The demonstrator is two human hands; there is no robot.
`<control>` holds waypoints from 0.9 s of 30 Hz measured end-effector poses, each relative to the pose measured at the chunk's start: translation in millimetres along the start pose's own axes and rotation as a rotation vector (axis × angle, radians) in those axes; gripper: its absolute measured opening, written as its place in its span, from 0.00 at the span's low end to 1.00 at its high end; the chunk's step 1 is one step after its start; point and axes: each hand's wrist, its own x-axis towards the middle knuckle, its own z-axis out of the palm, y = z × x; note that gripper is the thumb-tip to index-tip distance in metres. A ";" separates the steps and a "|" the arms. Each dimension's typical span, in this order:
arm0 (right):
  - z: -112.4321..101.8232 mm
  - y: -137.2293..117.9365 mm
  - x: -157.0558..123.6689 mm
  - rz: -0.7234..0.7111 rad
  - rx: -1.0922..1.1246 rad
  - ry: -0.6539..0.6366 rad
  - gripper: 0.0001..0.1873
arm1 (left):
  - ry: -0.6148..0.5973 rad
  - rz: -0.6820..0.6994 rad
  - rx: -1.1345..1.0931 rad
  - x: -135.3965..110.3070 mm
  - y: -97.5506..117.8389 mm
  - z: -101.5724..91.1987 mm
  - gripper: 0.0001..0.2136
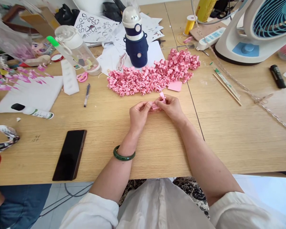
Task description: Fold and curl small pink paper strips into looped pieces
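Note:
Between my two hands, just above the table, is a small pink paper piece (154, 107) with slits cut into it and a curled end sticking up. My left hand (138, 115) pinches its left side between thumb and fingertips. On the other side my right hand (172, 108) grips it near the curled part. Right behind them lies a long heap of pink curled paper pieces (143, 80). A flat pink paper square (174, 86) rests at the heap's front right edge.
Behind the heap stands a dark blue bottle (137, 47); a clear bottle (82, 52) leans left of it. A phone (70, 155) lies front left, a pen (87, 94) beyond it. To the right are wooden sticks (226, 89), a power strip (211, 38) and a fan (243, 38).

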 end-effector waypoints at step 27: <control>7.0 5.4 1.3 -0.031 0.085 0.087 0.21 | 0.084 0.104 0.069 -0.3 2.8 -3.7 0.17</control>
